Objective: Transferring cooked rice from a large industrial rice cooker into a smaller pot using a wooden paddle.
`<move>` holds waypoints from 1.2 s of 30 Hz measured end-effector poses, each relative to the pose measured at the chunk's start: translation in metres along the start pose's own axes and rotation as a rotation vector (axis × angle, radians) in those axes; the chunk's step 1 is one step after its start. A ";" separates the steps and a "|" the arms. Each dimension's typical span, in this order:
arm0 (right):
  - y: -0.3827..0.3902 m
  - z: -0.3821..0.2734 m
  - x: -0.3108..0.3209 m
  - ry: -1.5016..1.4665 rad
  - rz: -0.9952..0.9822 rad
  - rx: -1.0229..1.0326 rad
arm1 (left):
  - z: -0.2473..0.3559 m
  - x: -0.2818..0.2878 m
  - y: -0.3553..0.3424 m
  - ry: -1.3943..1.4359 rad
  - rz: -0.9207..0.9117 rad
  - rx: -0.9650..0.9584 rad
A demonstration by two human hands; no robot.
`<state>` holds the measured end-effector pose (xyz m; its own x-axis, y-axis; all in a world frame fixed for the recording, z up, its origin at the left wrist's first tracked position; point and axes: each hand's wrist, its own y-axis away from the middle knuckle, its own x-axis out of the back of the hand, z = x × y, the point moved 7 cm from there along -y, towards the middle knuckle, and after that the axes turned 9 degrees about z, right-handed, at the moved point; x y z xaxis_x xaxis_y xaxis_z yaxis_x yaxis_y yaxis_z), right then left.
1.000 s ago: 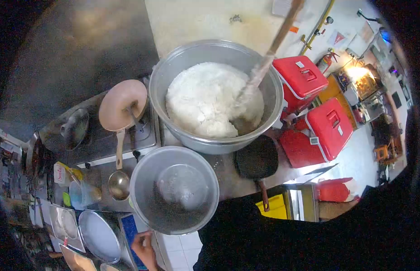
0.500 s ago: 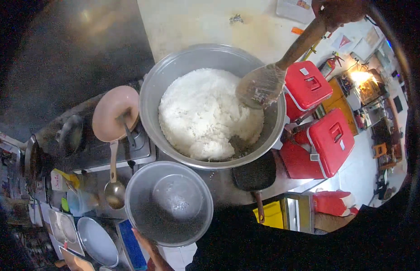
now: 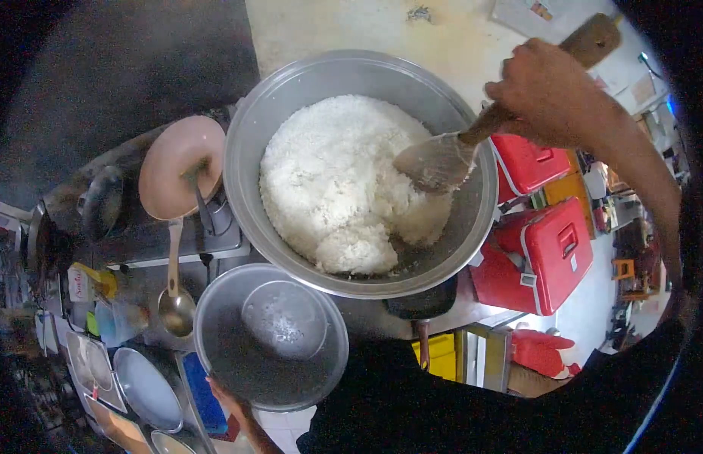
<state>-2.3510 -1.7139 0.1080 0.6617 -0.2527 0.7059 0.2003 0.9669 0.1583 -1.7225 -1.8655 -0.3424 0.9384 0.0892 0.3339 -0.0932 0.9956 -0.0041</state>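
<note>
A large metal pot (image 3: 242, 198) holds a heap of white cooked rice (image 3: 321, 163), with a separate lump at the near side. My right hand (image 3: 544, 94) is closed round the handle of a wooden paddle (image 3: 435, 164). The handle's end sticks out past my fist, and the rice-smeared blade touches the right side of the heap. In front of the pot, my left hand (image 3: 234, 407) holds a grey bowl (image 3: 272, 378) at its near-left rim. Wet-looking marks or bits show on the bowl's bottom. Most of the left fingers are hidden under the bowl.
A pink frying pan (image 3: 166, 170) with a utensil in it lies on the stove at left, a ladle (image 3: 176, 312) nearer. A dark square pan (image 3: 423, 303) sits under the pot's near-right edge. Two red cooler boxes (image 3: 544, 253) stand to the right.
My right hand has come down and nearer, lowering the paddle's handle; more of my forearm shows. The blade stays by the rice's right side. My left hand keeps holding the bowl.
</note>
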 end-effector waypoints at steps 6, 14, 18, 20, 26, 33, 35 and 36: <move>0.010 0.070 0.030 0.222 -0.001 -0.132 | 0.022 -0.001 0.007 -0.260 -0.024 0.188; -0.002 0.068 -0.046 0.094 0.408 0.175 | 0.022 -0.018 0.002 0.039 -0.062 0.334; 0.004 0.077 -0.064 0.159 0.270 0.152 | 0.015 -0.010 0.004 0.115 0.075 0.365; 0.001 0.078 -0.074 0.128 0.206 0.122 | 0.022 -0.009 0.001 0.045 0.066 0.260; -0.041 0.068 -0.116 0.040 0.118 0.104 | 0.022 -0.017 0.004 0.213 0.016 0.512; -0.084 0.032 -0.162 -0.159 0.030 0.193 | 0.014 -0.021 0.020 0.536 0.104 0.715; -0.094 0.024 -0.170 -0.178 0.003 0.229 | 0.011 -0.007 0.018 0.254 0.189 0.533; -0.098 0.022 -0.172 -0.155 0.010 0.215 | 0.023 0.000 0.013 -0.046 0.169 0.277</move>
<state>-2.5006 -1.7640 -0.0137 0.5408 -0.2502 0.8031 0.0247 0.9590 0.2822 -1.7314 -1.8532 -0.3210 0.8864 0.2452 0.3927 -0.3397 0.9208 0.1917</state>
